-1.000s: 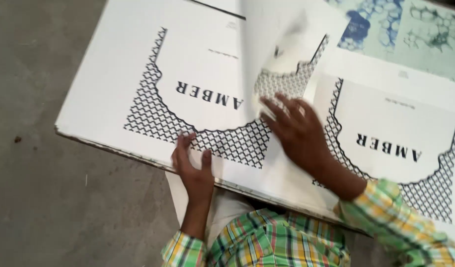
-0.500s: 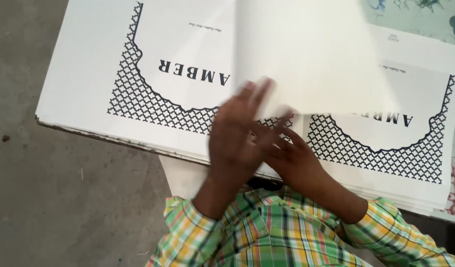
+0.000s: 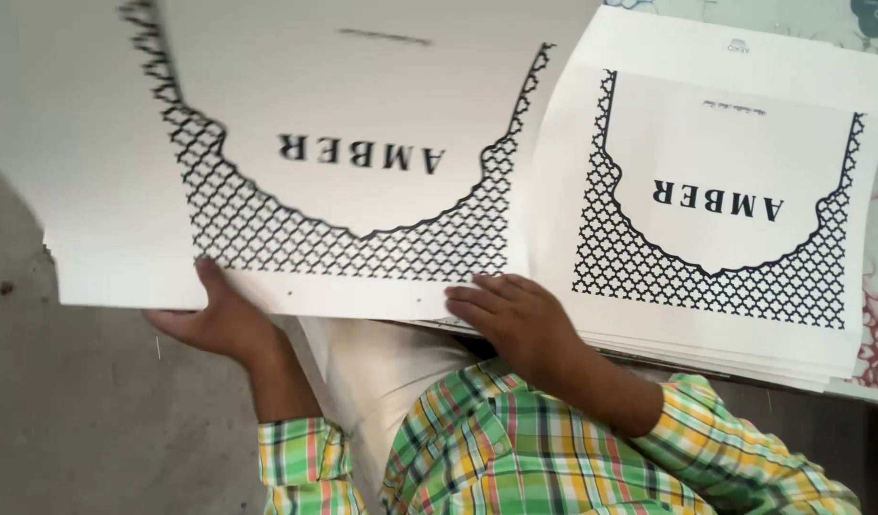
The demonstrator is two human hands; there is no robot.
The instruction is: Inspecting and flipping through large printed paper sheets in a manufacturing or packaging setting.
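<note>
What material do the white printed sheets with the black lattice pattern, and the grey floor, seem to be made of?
The white printed sheet with black lattice pattern, gripped by the left hand and touched by the right hand, looks like thin matte card or stiff paper: it stays flat when lifted. The stack of similar sheets shows thin layered edges. The grey floor looks like rough concrete, dull and speckled.

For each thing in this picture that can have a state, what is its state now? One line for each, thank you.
Top sheet: lifted off the pile, printed side up, blurred.
Stack of printed sheets: lying flat, printed side up.
Left hand: gripping the top sheet's near edge, thumb on top.
Right hand: fingers resting at the top sheet's near edge, over the stack.
Floor: grey, bare, with small specks.
</note>
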